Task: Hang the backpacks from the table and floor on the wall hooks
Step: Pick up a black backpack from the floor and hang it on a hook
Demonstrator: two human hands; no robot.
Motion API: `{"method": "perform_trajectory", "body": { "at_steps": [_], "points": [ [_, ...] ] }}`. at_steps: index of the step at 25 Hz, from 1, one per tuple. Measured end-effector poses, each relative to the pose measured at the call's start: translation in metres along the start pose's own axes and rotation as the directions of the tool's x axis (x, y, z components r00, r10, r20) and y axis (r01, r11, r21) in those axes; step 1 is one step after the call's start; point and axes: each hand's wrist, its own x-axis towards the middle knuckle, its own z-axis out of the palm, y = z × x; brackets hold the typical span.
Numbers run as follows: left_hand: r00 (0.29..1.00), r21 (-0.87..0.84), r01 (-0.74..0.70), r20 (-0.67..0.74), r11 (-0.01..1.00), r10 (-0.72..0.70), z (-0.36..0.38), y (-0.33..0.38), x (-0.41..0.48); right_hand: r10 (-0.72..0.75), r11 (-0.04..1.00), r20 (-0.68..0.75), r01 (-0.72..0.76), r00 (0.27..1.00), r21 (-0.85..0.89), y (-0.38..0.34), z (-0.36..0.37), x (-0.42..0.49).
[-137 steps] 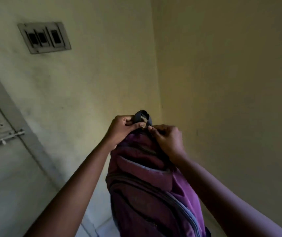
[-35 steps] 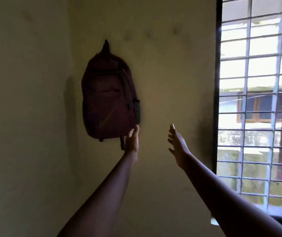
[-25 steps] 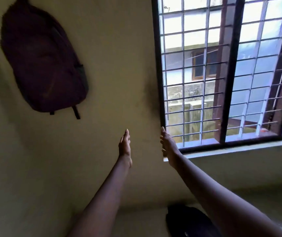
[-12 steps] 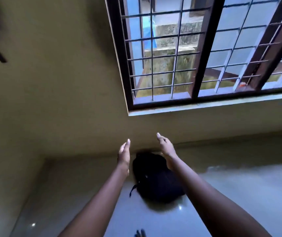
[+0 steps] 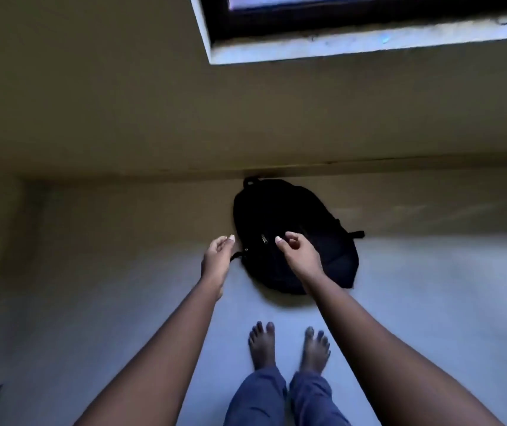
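A black backpack (image 5: 304, 210) lies flat on the grey floor (image 5: 430, 302), its top loop against the foot of the wall. My left hand (image 5: 217, 260) hovers beside the bag's left edge, fingers loosely apart and holding nothing. My right hand (image 5: 298, 252) is stretched out above the bag's front pocket, fingers curled but apart, empty. Whether either hand touches the bag I cannot tell. The maroon backpack and the wall hooks are out of view.
The yellow wall (image 5: 246, 118) rises just behind the bag, with the window sill (image 5: 368, 41) at the top. A room corner lies at the left. My bare feet (image 5: 289, 345) stand on the floor a short way in front of the bag.
My view has tilted down from the window to the floor. Both hands have lowered toward the black backpack, which now sits closer and larger. The hung maroon backpack has left the view.
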Motion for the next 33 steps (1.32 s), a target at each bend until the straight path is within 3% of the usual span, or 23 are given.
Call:
{"method": "perform_trajectory", "body": {
  "at_steps": [4, 6, 10, 13, 15, 21, 26, 29, 33],
  "points": [
    [0.99, 0.014, 0.138, -0.036, 0.99, -0.138, 0.036, -0.091, 0.122, -0.009, 0.969, 0.079, 0.028, 0.997, -0.245, 0.082, 0.073, 0.12],
    [0.981, 0.017, 0.192, -0.032, 0.981, -0.191, 0.049, -0.129, 0.171, -0.062, 0.897, 0.088, 0.094, 0.994, -0.432, 0.116, 0.107, 0.168],
    [0.978, 0.019, 0.211, -0.005, 0.977, -0.211, 0.067, -0.162, 0.234, -0.116, 0.613, 0.162, 0.199, 0.98, -0.765, 0.164, 0.158, 0.237],
    [0.988, 0.123, 0.151, 0.027, 0.981, -0.155, 0.077, -0.183, 0.265, -0.139, 0.381, 0.192, 0.231, 0.972, -0.895, 0.199, 0.185, 0.268],
    [0.987, 0.151, 0.148, 0.038, 0.977, -0.156, 0.082, -0.19, 0.266, -0.173, 0.295, 0.208, 0.252, 0.963, -0.922, 0.21, 0.188, 0.275],
    [0.983, 0.099, 0.168, 0.056, 0.981, -0.174, 0.079, -0.172, 0.224, -0.14, 0.452, 0.313, 0.342, 0.939, -0.824, 0.193, 0.148, 0.25],
    [0.985, 0.098, 0.154, 0.061, 0.983, -0.16, 0.074, -0.14, 0.157, -0.103, 0.67, 0.173, 0.197, 0.98, -0.716, 0.157, 0.078, 0.175],
    [0.983, 0.088, 0.177, 0.032, 0.98, -0.18, 0.071, -0.12, 0.128, -0.137, 0.718, 0.16, 0.21, 0.977, -0.664, 0.13, 0.045, 0.131],
    [0.899, -0.139, 0.437, 0.113, 0.889, -0.424, 0.062, -0.079, 0.086, -0.257, 0.803, 0.094, 0.267, 0.962, -0.532, 0.08, -0.001, 0.075]
  ]
}}
